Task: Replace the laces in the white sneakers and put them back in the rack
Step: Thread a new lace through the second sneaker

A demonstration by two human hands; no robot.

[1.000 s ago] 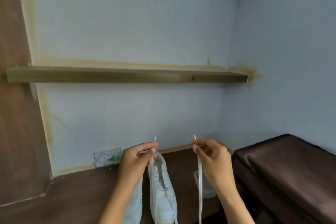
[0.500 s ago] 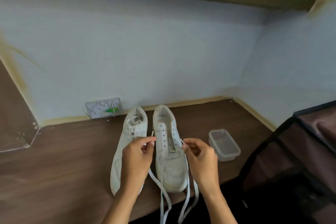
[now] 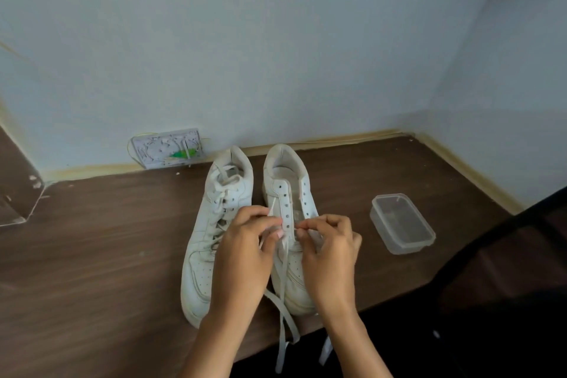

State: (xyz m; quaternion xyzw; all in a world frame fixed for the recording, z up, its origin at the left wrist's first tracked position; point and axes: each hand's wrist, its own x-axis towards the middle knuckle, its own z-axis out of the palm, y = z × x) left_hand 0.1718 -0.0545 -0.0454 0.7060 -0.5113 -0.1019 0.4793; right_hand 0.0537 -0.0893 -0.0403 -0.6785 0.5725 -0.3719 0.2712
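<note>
Two white sneakers stand side by side on a brown wooden surface, toes toward me. The left sneaker (image 3: pixel 211 224) is laced. The right sneaker (image 3: pixel 290 193) shows bare eyelets along its tongue. A white lace (image 3: pixel 283 325) trails from the right sneaker's toe over the surface's front edge. My left hand (image 3: pixel 245 252) pinches one end of this lace beside the left row of eyelets. My right hand (image 3: pixel 328 248) pinches the other end over the right row. Both hands hide the lower eyelets.
A clear plastic container (image 3: pixel 402 222) sits to the right of the sneakers. A wall socket plate (image 3: pixel 167 147) with a green mark is behind them by the wall. A dark fabric-covered rack (image 3: pixel 521 270) stands at the right. The wooden surface (image 3: pixel 92 255) extends left.
My view has tilted down from the wall shelf to the sneakers. Both hands have come down with the lace ends from mid-air to the right sneaker's eyelets.
</note>
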